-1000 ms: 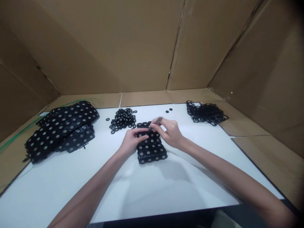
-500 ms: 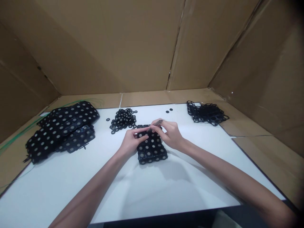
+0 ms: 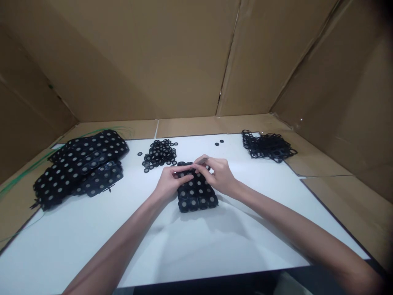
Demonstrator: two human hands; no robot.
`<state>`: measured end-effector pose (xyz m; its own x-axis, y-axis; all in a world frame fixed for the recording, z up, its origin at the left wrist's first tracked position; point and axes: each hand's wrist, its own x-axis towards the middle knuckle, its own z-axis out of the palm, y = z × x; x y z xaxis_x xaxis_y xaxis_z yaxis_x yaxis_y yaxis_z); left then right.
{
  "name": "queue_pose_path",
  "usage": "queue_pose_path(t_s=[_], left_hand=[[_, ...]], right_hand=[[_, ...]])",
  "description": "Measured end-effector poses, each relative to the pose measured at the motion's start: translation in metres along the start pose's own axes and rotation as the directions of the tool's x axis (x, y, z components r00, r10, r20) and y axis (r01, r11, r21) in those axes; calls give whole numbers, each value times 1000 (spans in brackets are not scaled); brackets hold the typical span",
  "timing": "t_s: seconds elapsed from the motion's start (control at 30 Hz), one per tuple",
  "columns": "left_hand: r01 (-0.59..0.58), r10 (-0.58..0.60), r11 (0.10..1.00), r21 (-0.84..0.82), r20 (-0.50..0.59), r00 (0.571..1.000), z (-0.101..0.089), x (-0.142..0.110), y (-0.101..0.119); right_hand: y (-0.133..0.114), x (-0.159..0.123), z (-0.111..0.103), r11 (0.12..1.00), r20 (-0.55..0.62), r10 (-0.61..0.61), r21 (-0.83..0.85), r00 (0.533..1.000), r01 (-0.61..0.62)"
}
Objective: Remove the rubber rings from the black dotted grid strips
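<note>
A black panel [image 3: 196,191] with rows of grey dots hangs between my hands, above the white table. My left hand [image 3: 168,180] pinches its upper left edge between thumb and fingers. At the top edge my right hand [image 3: 219,172] is closed on a slim grey tool [image 3: 203,160], whose kind I cannot make out. The fingertips of both hands meet near the panel's top, hiding the point they work on.
A large folded black dotted sheet [image 3: 82,164] lies at left, with green strands [image 3: 30,168] behind it. Small black rings with grey centres [image 3: 159,153] are piled at the middle back. Two loose black discs [image 3: 217,144] and a tangle of black open loops [image 3: 268,146] lie rightward. Cardboard walls [image 3: 190,61] surround the table.
The panel's lower end has swung slightly, its bottom row now facing me more. My right hand has tilted a little, and the tool's dark tip is hidden by the fingers.
</note>
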<state>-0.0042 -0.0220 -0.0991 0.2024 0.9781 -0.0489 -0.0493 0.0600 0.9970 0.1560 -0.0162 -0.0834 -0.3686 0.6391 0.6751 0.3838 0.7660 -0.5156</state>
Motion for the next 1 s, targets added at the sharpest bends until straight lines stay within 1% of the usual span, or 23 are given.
queue_pose_path(t_s=[0.1,0.17,0.23,0.3,0.33,0.37,0.4,0.47,0.5,0.53,0.57,0.6,0.63,0.67,0.7,0.73,0.8,0.87,0.9,0.97,1.0], left_hand=[[-23,23,1000,1,-5,1000,0,0,4],[-23,23,1000,-5,-31,999,-1,1,4],[10,-12,999,-35,-64,998,-1,2,4],[52,-59,995,-84,-84,995,-1,2,3],[61,-70,993,-104,-85,994,-1,2,2],[58,-68,992,-116,-86,994,-2,2,3],[46,-56,992,-119,-88,994,-2,1,3],[8,-19,995,-104,-106,994,-2,0,6],[-11,0,996,-91,-118,993,-3,0,7],[-30,20,997,-78,-125,992,-3,0,8],[-50,41,997,-64,-127,991,-4,0,8],[-68,61,996,-52,-120,991,-5,1,8],[-82,77,996,-42,-101,992,-6,1,8],[-87,85,996,-35,-72,994,-8,2,7],[-87,86,996,-29,-36,996,-9,2,6],[-82,82,996,-22,0,997,-11,3,5],[-71,71,997,5,41,997,-14,4,3],[-67,66,996,52,14,998,-16,5,2],[-60,61,995,76,-13,998,-17,6,2],[-38,43,995,97,-53,998,-17,6,1],[-25,30,995,93,-56,998,-17,6,1]], right_hand=[[1,0,3,1000,30,-3,13,1000,3],[-3,1,0,999,4,27,41,1000,-27],[-9,5,-9,995,-108,81,61,991,-74],[-17,11,-22,989,-264,143,67,954,-129],[-19,14,-29,986,-320,165,71,933,-150],[-20,17,-35,981,-330,192,78,924,-176],[-18,20,-39,974,-310,225,78,924,-211],[-10,23,-42,943,-218,332,44,918,-330],[-5,23,-40,911,-167,410,17,897,-413],[1,23,-37,868,-103,494,2,864,-496],[7,22,-33,816,-12,579,5,815,-579],[12,21,-28,755,93,650,29,754,-655],[15,19,-24,702,188,686,85,703,-707],[17,19,-20,654,264,695,154,669,-741],[19,18,-17,615,308,690,227,655,-755],[20,18,-16,592,313,682,292,661,-751],[22,18,-16,592,238,687,366,687,-718],[25,20,-19,614,154,699,373,699,-696],[27,20,-21,620,137,701,366,700,-693],[30,21,-23,624,146,698,356,701,-695],[30,21,-24,628,155,693,350,704,-695]])
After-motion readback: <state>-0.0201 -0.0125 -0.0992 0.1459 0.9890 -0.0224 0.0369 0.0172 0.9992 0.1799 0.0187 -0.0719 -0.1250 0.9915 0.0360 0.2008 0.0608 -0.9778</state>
